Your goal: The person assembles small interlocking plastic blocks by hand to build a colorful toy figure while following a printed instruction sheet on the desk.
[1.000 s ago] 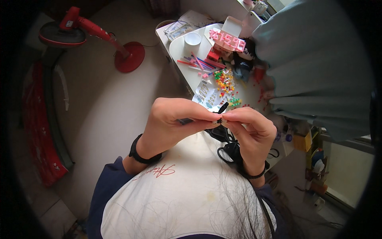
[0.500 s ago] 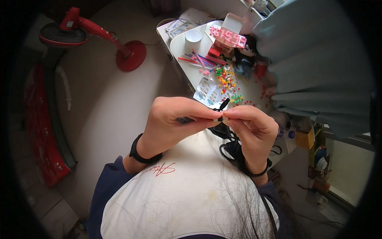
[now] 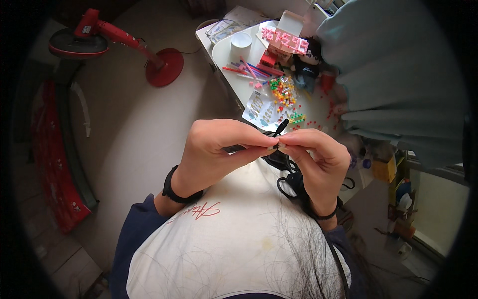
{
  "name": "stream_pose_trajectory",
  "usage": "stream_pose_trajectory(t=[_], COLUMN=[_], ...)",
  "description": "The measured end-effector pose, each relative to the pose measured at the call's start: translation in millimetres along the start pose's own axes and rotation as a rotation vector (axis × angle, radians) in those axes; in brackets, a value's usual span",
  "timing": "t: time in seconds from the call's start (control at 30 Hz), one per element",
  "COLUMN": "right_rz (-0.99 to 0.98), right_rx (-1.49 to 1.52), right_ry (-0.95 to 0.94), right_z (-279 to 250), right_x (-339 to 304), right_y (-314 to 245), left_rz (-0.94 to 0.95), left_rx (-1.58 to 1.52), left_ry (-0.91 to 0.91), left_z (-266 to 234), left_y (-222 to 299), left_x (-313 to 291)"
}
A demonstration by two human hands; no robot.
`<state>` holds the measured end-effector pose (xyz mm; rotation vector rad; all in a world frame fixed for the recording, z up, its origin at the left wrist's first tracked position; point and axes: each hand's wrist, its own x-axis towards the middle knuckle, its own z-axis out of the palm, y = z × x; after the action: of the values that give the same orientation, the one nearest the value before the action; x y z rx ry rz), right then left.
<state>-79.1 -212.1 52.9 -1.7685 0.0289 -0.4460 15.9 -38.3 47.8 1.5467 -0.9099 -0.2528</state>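
In front of my chest, my left hand (image 3: 219,142) and my right hand (image 3: 318,157) meet fingertip to fingertip. Both are closed in a pinch, thumb against forefinger. Between the tips shows a tiny white piece (image 3: 282,145) with something dark beside it; the fingers cover most of it, so I cannot make out its exact kind. Just behind the fingertips are a black cable (image 3: 280,160) and a black plug-like end (image 3: 282,126) pointing up. Whether the fingers touch the cable I cannot tell.
Beyond my hands stands a white table (image 3: 223,52) with a bag of colourful beads (image 3: 284,92), a printed sheet (image 3: 260,110), pink and blue sticks (image 3: 251,69), a white cup (image 3: 241,42), a pink box (image 3: 291,25) and a doll (image 3: 306,72). A red fan (image 3: 164,67) stands left; a curtain (image 3: 398,84) hangs right.
Both hands keep their pinch and have barely shifted. The black plug-like end has tilted slightly up and to the right. The view of the table has moved a little.
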Motion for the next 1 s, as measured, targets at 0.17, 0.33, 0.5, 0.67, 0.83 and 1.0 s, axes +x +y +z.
stream_pose_trajectory(t=[0.17, 0.33, 0.5, 0.67, 0.83, 1.0], right_rz=[-0.003, -0.040, 0.164, 0.325, 0.222, 0.320], right_rx=[-0.131, -0.238, 0.102, 0.238, 0.326, 0.412], right_ry=[-0.029, -0.083, -0.231, -0.295, -0.345, -0.343], right_z=[-2.4, -3.4, -8.5, -9.2, -9.3, -8.0], right_x=[-0.4, -5.2, -9.4, -14.0, -19.0, -26.3], right_y=[-4.0, -1.6, 2.5, 8.3, 23.2, 26.3], left_rz=[0.015, 0.034, 0.107, 0.163, 0.137, 0.108], left_rx=[0.037, 0.095, 0.034, 0.075, 0.060, 0.040], left_ry=[-0.014, -0.039, -0.087, -0.109, -0.228, -0.324], left_z=[2.5, 2.5, -2.3, -3.1, -4.0, -1.7], left_y=[-2.2, -3.1, -4.2, -5.0, -6.8, -9.4], left_x=[-2.1, -7.5, -12.5, -14.1, -10.8, -6.6])
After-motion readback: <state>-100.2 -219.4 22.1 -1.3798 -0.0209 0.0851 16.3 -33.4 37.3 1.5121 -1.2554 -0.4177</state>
